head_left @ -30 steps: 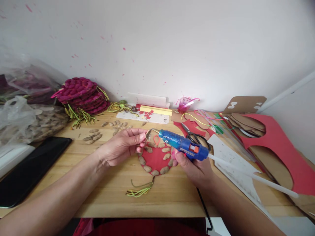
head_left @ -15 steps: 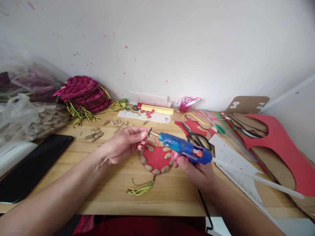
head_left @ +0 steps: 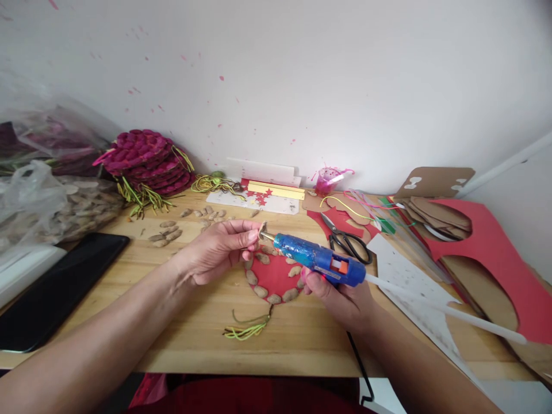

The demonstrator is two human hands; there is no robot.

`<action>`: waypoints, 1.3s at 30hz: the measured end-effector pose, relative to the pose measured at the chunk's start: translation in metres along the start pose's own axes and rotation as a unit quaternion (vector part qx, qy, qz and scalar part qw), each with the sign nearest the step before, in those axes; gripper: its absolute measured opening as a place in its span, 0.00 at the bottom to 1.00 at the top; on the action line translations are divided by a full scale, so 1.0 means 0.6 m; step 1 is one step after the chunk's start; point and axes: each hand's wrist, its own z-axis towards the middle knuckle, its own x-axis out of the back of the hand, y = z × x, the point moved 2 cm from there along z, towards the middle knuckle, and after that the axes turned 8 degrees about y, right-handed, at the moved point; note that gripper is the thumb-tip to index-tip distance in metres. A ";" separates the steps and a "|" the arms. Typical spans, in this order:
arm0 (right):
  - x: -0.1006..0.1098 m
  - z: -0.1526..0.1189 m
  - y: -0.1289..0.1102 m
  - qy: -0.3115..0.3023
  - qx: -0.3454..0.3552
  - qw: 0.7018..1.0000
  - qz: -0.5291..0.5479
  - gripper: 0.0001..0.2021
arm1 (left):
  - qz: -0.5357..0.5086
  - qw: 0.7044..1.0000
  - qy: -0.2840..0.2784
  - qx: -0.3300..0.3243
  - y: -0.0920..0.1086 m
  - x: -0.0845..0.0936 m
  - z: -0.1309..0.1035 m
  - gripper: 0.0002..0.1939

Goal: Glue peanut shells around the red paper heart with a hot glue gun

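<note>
Head view. The left hand (head_left: 222, 248) pinches a peanut shell (head_left: 262, 229) between thumb and fingertips, which are closed down to its thickness; the shell projects beyond them toward the glue gun (head_left: 317, 257). The right hand (head_left: 340, 294) is wrapped around the handle of the glue gun, whose nozzle (head_left: 267, 235) points at the shell; whether the two touch is hard to tell at this size. Below both hands, a red disc (head_left: 273, 276) lies on the wooden table (head_left: 181, 351), edged with peanut shells, its tassel (head_left: 248, 329) toward the near edge. Black-handled scissors (head_left: 354, 247) lie just beyond the gun.
</note>
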 end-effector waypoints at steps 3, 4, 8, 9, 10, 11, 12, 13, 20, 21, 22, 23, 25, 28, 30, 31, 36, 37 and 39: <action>0.000 0.001 -0.001 -0.011 -0.003 1.000 -0.006 0.10 | -0.002 1.000 -0.004 -0.003 0.001 0.000 -0.001 0.17; 0.000 0.001 -0.001 -0.013 -0.003 1.000 -0.008 0.10 | -0.002 1.000 -0.004 -0.003 0.000 0.001 -0.001 0.17; 0.000 0.002 -0.003 -0.016 0.006 1.000 -0.012 0.11 | -0.003 1.000 -0.008 0.001 -0.001 0.003 0.001 0.17; 0.000 0.002 -0.003 -0.017 0.007 1.000 -0.014 0.11 | -0.005 1.000 -0.010 0.001 -0.002 0.004 0.001 0.16; 0.000 0.002 -0.003 -0.020 0.005 1.000 -0.017 0.11 | -0.006 1.000 -0.011 0.001 -0.002 0.004 0.001 0.16; 0.000 0.002 -0.003 -0.022 0.003 1.000 -0.019 0.11 | -0.008 1.000 -0.012 0.001 -0.002 0.005 0.001 0.15; 0.000 0.002 -0.003 -0.025 0.002 1.000 -0.019 0.11 | -0.010 1.000 -0.012 0.001 -0.002 0.005 0.001 0.15; 0.000 0.003 -0.004 -0.027 0.002 0.999 -0.019 0.11 | -0.012 1.000 -0.010 0.001 -0.002 0.005 0.001 0.15; 0.000 0.005 -0.009 -0.023 0.005 0.999 -0.022 0.11 | -0.011 1.000 -0.002 0.002 0.000 0.001 -0.001 0.17; 0.000 0.005 -0.010 -0.025 0.005 0.999 -0.024 0.12 | -0.012 1.000 -0.003 0.002 0.000 0.000 -0.001 0.17; 0.000 0.005 -0.010 -0.026 0.007 0.999 -0.026 0.12 | -0.012 1.000 -0.005 0.002 0.000 0.000 -0.002 0.17; 0.000 0.006 -0.011 -0.027 0.010 0.999 -0.026 0.12 | -0.012 1.000 -0.007 0.002 0.001 -0.001 -0.002 0.16; 0.000 0.007 -0.011 -0.027 0.016 0.999 -0.026 0.12 | -0.010 1.000 -0.009 0.000 0.001 -0.001 -0.001 0.16; 0.000 0.008 -0.012 -0.028 0.025 0.999 -0.024 0.12 | -0.008 1.000 -0.006 -0.003 0.002 0.001 0.000 0.16; 0.000 0.009 -0.012 -0.028 0.022 0.999 -0.025 0.12 | -0.009 1.000 -0.003 -0.005 0.001 0.002 0.001 0.17; 0.001 0.009 -0.012 -0.028 0.019 0.999 -0.026 0.11 | -0.008 1.000 -0.002 -0.007 0.001 0.003 0.001 0.17; 0.001 0.009 -0.013 -0.035 0.019 0.999 -0.025 0.10 | 0.000 1.000 0.000 -0.018 0.003 0.000 0.000 0.16; 0.001 0.009 -0.013 -0.037 0.019 0.999 -0.025 0.10 | 0.001 1.000 0.001 -0.021 0.003 -0.001 0.000 0.17; 0.001 0.009 -0.014 -0.039 0.016 0.999 -0.026 0.11 | 0.003 1.000 0.003 -0.026 0.004 -0.002 0.000 0.17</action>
